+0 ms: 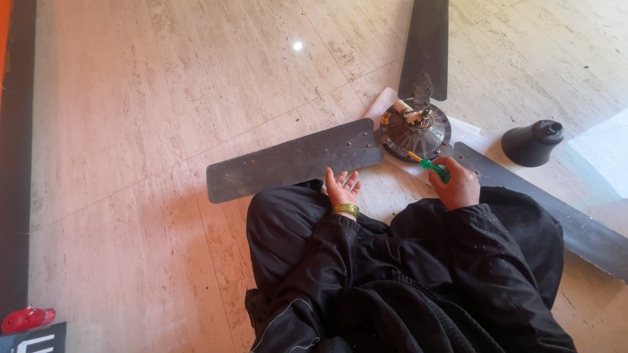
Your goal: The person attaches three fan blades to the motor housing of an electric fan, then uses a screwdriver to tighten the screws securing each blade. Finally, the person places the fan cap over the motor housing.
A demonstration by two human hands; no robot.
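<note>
While right hand (460, 185) grips green-handled screwdriver (434, 168), tip at round dark ceiling-fan motor (416, 131), left hand (342, 187) rests fingers spread beside dark metal fan blade (294, 161).

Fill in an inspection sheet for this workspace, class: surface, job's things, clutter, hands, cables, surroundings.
Surface: pale stone-tiled floor, white paper under the motor.
Job's things: ceiling fan motor with three dark blades; green-handled screwdriver.
Clutter: black bell-shaped cover set apart on the floor.
Hands: left hand open beside a blade; right hand gripping the screwdriver, tip at the motor.
Cables: short wires on top of the motor.
Surroundings: red object at lower left.
</note>
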